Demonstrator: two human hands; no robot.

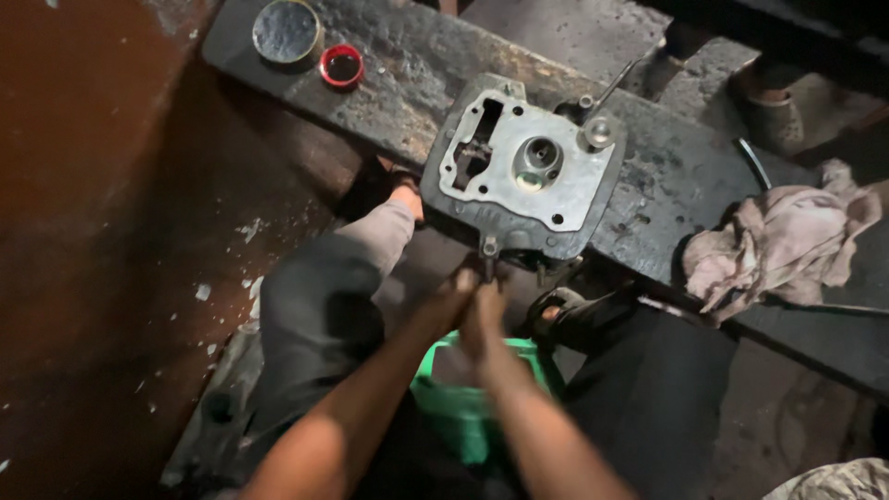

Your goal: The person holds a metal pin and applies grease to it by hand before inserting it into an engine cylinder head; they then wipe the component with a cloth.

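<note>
2 hands, left and right, pinch a small part at the cylinder head's 6 o'clock edge; a slip could tip it off the beam.

One cylinder head — two round tins — one rag.

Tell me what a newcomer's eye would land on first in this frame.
The grey metal engine head lies in the middle on a dark greasy plank, its machined face up. Just below it the left hand and right hand meet at a small bolt on its near edge, over a green container. A crumpled rag lies at right; a red cap and a round tin sit upper left.
</note>
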